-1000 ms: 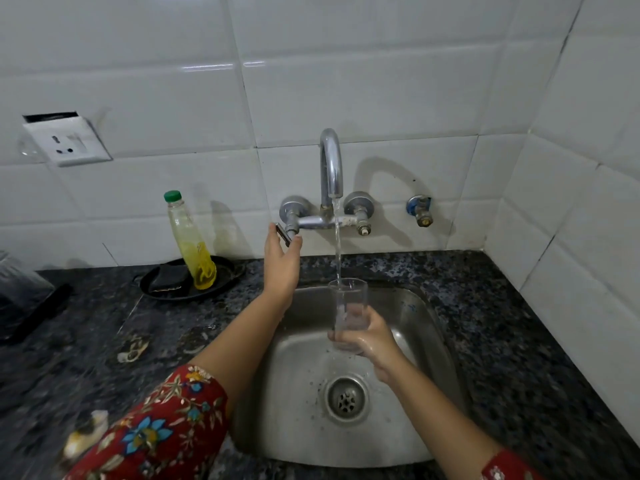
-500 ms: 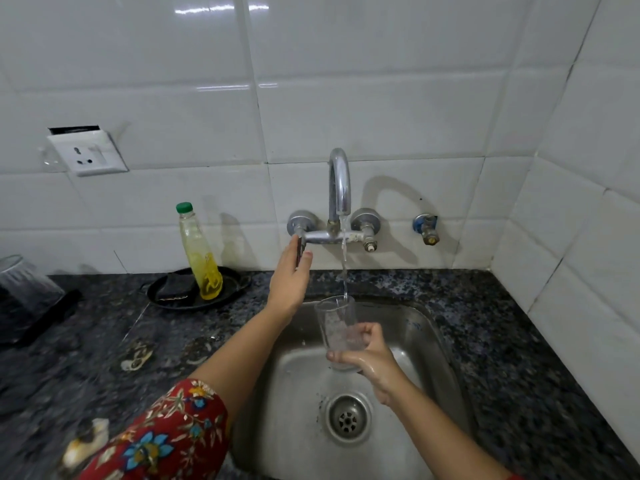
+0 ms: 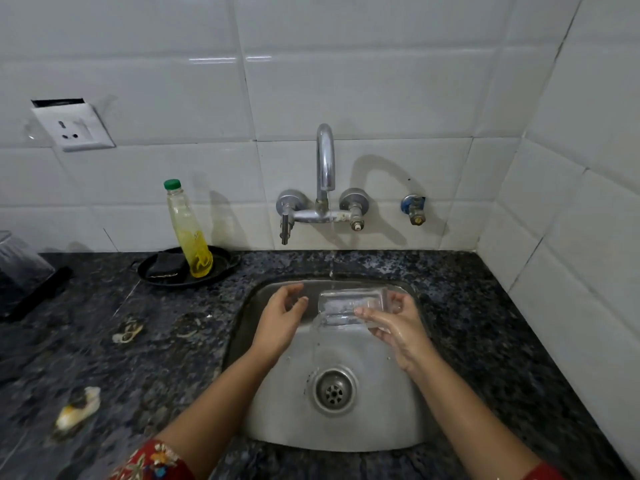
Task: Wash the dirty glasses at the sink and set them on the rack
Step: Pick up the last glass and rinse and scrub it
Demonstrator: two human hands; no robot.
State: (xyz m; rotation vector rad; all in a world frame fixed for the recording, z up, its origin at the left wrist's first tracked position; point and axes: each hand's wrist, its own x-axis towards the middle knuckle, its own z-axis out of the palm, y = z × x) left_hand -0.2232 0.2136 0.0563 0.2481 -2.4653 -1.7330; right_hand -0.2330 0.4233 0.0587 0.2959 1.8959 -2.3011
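Your right grip (image 3: 398,327) curls round the glass (image 3: 343,303), lying on its side over the sink (image 3: 346,434) at its 12 o'clock end, mouth toward 9 o'clock, water spilling out. Your left grip (image 3: 280,317) hangs loose-fingered, holding nothing, just beside the mouth. The tap (image 3: 325,168) drips onto the glass

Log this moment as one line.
phase: rinsing | right hand: holds glass on its side over sink | left hand: free, beside glass mouth | tap: thin stream

Clear glass (image 3: 349,306) lying sideways over sink (image 3: 277,410), mouth left, water spilling out, w/ another upturned glass (image 3: 17,261) far left
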